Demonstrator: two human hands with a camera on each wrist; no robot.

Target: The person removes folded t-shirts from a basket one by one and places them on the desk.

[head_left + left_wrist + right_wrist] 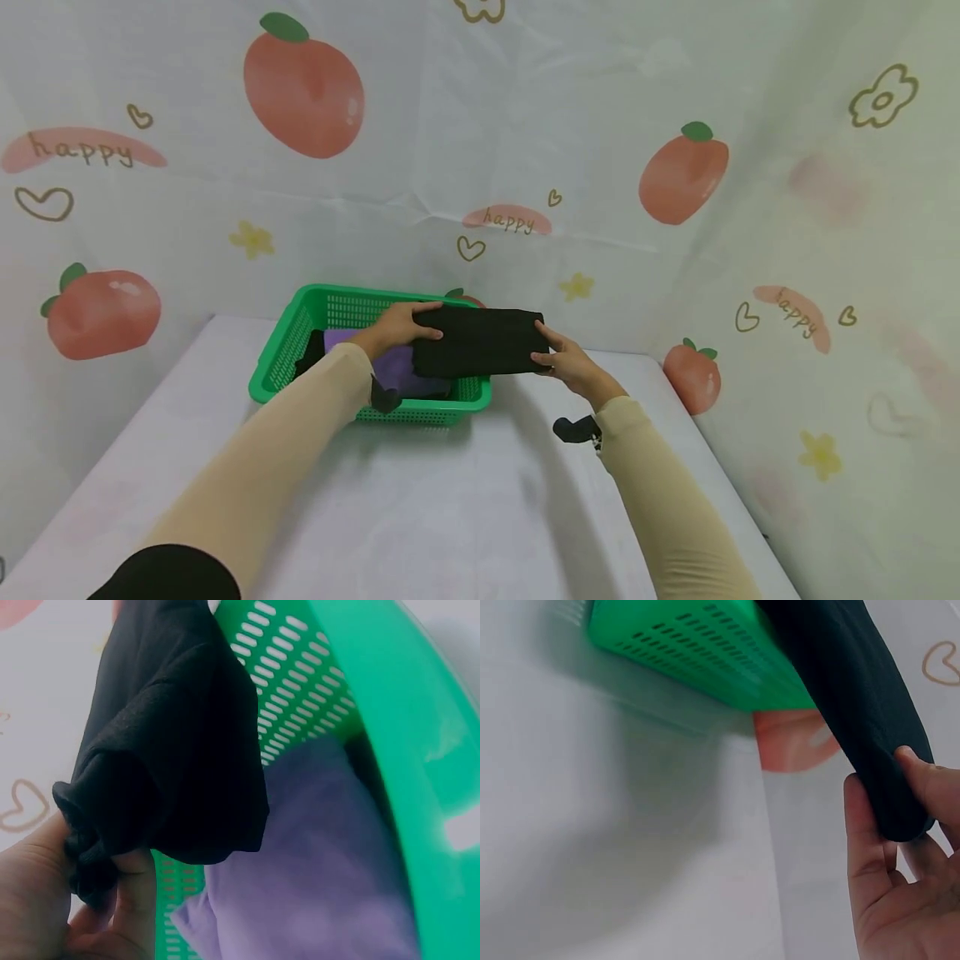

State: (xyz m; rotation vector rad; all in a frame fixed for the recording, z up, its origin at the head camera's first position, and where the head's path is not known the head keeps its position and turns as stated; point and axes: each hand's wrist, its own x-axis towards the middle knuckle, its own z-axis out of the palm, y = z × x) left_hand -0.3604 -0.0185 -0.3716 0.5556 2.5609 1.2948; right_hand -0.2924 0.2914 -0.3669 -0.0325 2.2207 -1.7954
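Observation:
A folded black cloth [480,342], shaped like a flat oblong bundle, is held up between both hands over the right part of a green basket [468,408]. My left hand [395,327] pinches its left end between thumb and fingers; in the left wrist view the rolled layers of that end show. At the opposite end, my right hand [573,367] grips the bundle, with the thumb on one side and fingers on the other in the right wrist view. Below the bundle, folded purple cloth [315,855] lies inside the basket.
More dark cloth [309,354] lies at the basket's left side. The basket stands on a white-covered table [465,500], near the back wall sheet [420,167] printed with peaches. Another printed sheet [825,250] runs along the right edge.

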